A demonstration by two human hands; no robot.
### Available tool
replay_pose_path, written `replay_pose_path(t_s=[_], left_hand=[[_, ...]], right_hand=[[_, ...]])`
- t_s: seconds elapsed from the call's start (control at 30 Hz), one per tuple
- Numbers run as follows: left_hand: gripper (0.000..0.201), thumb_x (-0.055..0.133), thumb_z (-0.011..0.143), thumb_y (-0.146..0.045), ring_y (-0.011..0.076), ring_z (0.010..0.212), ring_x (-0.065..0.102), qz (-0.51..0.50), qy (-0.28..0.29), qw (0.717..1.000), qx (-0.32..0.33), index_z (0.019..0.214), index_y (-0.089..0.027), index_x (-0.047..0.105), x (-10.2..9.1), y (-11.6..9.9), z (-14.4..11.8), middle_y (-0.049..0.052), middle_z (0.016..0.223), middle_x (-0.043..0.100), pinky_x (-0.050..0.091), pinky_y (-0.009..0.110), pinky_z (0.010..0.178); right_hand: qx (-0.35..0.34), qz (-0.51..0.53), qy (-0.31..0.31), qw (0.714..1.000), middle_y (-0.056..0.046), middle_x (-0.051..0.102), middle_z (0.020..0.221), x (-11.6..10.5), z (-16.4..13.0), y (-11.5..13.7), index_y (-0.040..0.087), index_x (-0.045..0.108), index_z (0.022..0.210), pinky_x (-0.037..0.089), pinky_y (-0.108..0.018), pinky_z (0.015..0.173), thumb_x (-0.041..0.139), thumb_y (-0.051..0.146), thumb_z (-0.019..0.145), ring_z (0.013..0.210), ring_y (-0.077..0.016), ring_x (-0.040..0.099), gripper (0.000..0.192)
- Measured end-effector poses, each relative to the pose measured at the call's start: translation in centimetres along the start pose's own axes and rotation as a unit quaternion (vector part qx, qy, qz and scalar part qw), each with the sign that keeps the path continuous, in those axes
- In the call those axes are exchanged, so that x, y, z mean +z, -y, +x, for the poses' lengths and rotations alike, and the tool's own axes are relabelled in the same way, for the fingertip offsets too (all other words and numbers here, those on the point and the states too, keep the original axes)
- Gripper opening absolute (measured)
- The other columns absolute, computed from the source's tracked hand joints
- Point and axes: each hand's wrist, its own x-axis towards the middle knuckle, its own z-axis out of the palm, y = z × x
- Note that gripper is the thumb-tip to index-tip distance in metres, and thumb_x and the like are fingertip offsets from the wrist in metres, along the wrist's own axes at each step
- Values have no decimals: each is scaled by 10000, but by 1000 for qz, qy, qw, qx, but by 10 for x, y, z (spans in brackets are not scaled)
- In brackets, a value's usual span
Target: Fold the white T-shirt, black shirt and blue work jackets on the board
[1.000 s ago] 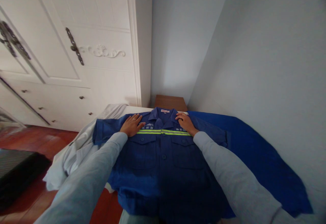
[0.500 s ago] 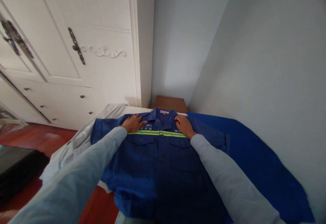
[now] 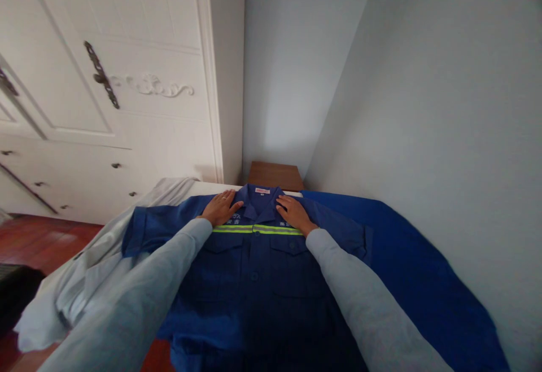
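Note:
A dark blue short-sleeved work shirt (image 3: pixel 256 270) lies face up, its collar at the far end and a yellow-green reflective stripe (image 3: pixel 277 230) across the chest. My left hand (image 3: pixel 221 208) rests on the shoulder left of the collar, fingers stretched out. On the other side of the collar, my right hand (image 3: pixel 295 214) lies on the shirt's shoulder with its fingers extended. Both palms face down on the cloth, partly covering the white lettering on the chest. The shirt's lower end runs out of view at the bottom.
A brighter blue cloth (image 3: pixel 415 270) spreads along the wall at right. Light grey fabric (image 3: pixel 101 276) is bunched at left. Beyond the collar stands a brown wooden box-like piece (image 3: pixel 277 174). A white wardrobe (image 3: pixel 169 129) rises at back left. A black object (image 3: pixel 17 290) sits on the reddish floor.
The view has swung slightly to the right, so things sit further left. Both hands stay on the shirt's shoulders, and the left sleeve looks a little more spread out.

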Motion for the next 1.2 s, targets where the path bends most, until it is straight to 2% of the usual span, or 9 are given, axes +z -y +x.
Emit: replay_pose_path(t_s=[0.2, 0.37, 0.53, 0.67, 0.8, 0.93, 1.07, 1.13, 1.2], left_hand=[[668, 204, 1006, -555, 278, 1505, 232, 46, 34, 998, -35, 1533, -168, 342, -14, 21, 0, 134, 1617, 302, 201, 513, 1195], [706, 196, 996, -587, 292, 1517, 187, 65, 47, 995, -58, 1564, -175, 278, -13, 21, 2, 133, 1638, 245, 176, 513, 1202], [680, 191, 1001, -568, 331, 1511, 189, 77, 57, 993, -65, 1568, -203, 278, -17, 18, 2, 147, 1639, 232, 193, 531, 1187], [704, 169, 981, -616, 369, 1513, 155, 86, 79, 989, -87, 1577, -250, 244, -22, 14, 3, 143, 1652, 186, 181, 578, 1172], [747, 195, 949, -678, 378, 1516, 132, 99, 81, 984, -125, 1579, -277, 225, -27, 7, 4, 149, 1653, 169, 169, 606, 1163], [715, 261, 959, -637, 370, 1520, 121, 142, 52, 979, -136, 1549, -240, 334, -33, -5, 0, 145, 1643, 213, 109, 634, 1166], [597, 300, 1001, -379, 364, 1512, 167, 163, -57, 981, -93, 1555, -157, 311, -41, -36, -8, 197, 1617, 267, 140, 621, 1160], [593, 250, 1004, -296, 343, 1497, 230, 137, -122, 980, -70, 1568, -113, 252, -44, -59, -15, 223, 1592, 314, 228, 569, 1150], [612, 238, 1011, -349, 320, 1487, 265, 106, -146, 983, -16, 1562, -83, 253, -43, -84, -23, 219, 1573, 357, 275, 506, 1150]], right_hand=[[-3, 25, -10, 1000, -129, 591, 1404, 2, 0, -4, 154, 667, 1283, 357, -436, 1169, 496, 302, 955, 1344, -248, 508, 398], [13, 22, -2, 1000, -137, 594, 1399, -3, 2, -2, 134, 669, 1271, 356, -408, 1170, 498, 263, 955, 1341, -235, 512, 382], [28, -11, 32, 999, -164, 545, 1446, -10, 2, 15, 91, 616, 1320, 316, -391, 1187, 462, 230, 974, 1378, -238, 470, 404], [36, -25, 55, 998, -215, 461, 1502, -25, -12, 29, 68, 502, 1419, 352, -434, 1158, 519, 344, 961, 1402, -290, 433, 535], [40, -12, -4, 999, -173, 507, 1473, -64, -55, 16, 136, 475, 1448, 343, -454, 1168, 481, 426, 973, 1387, -271, 453, 557], [67, -33, -6, 997, -175, 477, 1497, -117, -121, -14, 153, 460, 1465, 317, -489, 1187, 504, 476, 952, 1414, -282, 417, 608], [61, -64, 46, 995, -174, 458, 1514, -153, -181, -34, 175, 452, 1475, 336, -514, 1173, 617, 496, 881, 1417, -310, 411, 695], [47, -88, 66, 993, -174, 479, 1497, -159, -201, -38, 174, 488, 1449, 363, -507, 1158, 646, 431, 866, 1392, -316, 445, 656], [41, -115, 65, 990, -171, 522, 1460, -159, -212, -39, 175, 542, 1401, 402, -500, 1132, 635, 347, 867, 1352, -315, 494, 569]])
